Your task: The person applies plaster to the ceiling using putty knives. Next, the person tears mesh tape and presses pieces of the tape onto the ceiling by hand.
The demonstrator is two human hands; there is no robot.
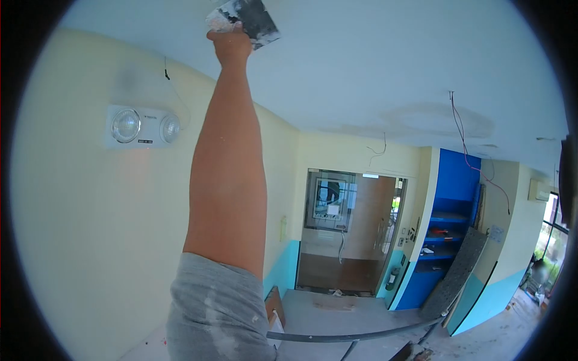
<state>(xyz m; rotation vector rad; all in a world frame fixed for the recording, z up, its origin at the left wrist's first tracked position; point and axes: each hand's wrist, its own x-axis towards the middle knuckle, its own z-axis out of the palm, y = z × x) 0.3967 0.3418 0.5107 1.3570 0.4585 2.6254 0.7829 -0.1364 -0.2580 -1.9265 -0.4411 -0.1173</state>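
My left arm, in a grey short sleeve [217, 304], stretches straight up to the ceiling. My left hand [232, 45] is closed on a wide putty knife [259, 24]. Its dark, square blade carries patches of white filler and lies at or near the ceiling [349, 66]; whether it touches cannot be told. The blade's top edge is cut off by the frame, and the handle is hidden in my grip. My right hand is out of view.
An emergency light [144, 126] hangs on the left wall. Loose wires [463, 135] dangle from the ceiling. Below runs a grey bar [361, 335]. A glass door [343, 240], blue shelves [442, 237] and a leaning dark board [460, 274] stand farther off. A dark shape [567, 180] fills the right edge.
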